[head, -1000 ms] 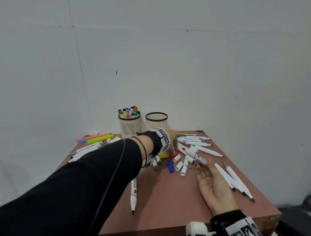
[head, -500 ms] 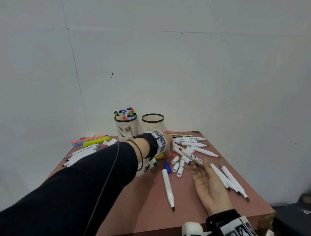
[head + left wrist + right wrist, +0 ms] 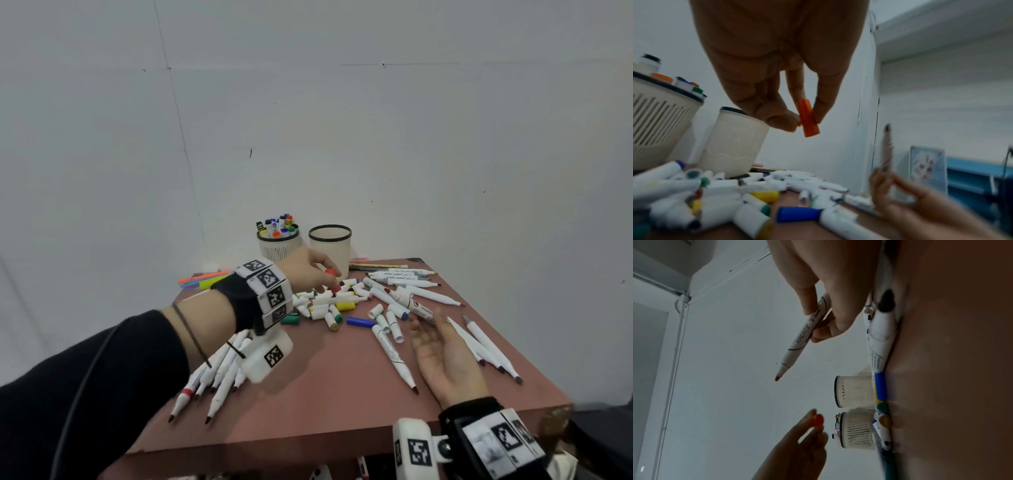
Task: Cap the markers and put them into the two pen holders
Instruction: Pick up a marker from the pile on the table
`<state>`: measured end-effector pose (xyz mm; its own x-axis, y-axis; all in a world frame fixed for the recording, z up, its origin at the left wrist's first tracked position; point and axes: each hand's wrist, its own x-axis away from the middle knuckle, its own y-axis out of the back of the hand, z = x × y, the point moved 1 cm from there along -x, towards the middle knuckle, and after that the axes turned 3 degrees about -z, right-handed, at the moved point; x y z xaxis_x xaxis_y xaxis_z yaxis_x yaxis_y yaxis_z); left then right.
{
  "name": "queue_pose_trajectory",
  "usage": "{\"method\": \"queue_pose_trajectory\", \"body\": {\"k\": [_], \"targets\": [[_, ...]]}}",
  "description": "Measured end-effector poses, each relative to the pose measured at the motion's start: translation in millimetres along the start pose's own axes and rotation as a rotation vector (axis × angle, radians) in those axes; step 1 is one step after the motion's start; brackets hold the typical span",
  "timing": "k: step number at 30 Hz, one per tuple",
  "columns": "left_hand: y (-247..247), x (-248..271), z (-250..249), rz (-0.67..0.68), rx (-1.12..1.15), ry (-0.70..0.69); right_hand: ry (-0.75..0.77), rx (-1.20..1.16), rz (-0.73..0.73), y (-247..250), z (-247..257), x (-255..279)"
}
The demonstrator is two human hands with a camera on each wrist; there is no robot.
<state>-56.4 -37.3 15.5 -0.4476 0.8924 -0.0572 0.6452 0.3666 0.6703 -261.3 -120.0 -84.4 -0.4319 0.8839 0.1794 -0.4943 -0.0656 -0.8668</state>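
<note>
Blurred white marker (image 3: 886, 149) in the right hand (image 3: 920, 206) — tip colour unreadable; white marker bundle (image 3: 219, 370) half-hidden behind the left wrist.

We wear black sleeves (image 3: 85, 387) and black wrist straps — each ringed with white blocks (image 3: 265, 289) printed in black square markers. A thin dark band (image 3: 186, 329) circles our left wrist.

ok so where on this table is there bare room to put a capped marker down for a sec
The widest bare patch of the reddish-brown table is the near middle, between the fan of uncapped white markers under the left forearm and the lone white marker beside the right hand. It is crowded further back: loose caps and markers fill the space before the two cream pen holders.
</note>
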Motion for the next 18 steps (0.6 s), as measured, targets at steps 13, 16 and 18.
{"method": "queue_pose_trajectory", "body": {"k": [13,16,18], "targets": [[1.9,98.3,26.5,-0.129,0.563,0.036,0.190,0.204,0.123,-0.5,-7.1,9.9],[0.6,112.6,28.9,-0.170,0.592,0.006,0.236,0.216,0.148,-0.7,-7.1,15.4],[-0.2,121.5,29.2,-0.204,0.612,-0.012,0.246,0.235,0.175,-3.8,-8.2,22.9]]}}
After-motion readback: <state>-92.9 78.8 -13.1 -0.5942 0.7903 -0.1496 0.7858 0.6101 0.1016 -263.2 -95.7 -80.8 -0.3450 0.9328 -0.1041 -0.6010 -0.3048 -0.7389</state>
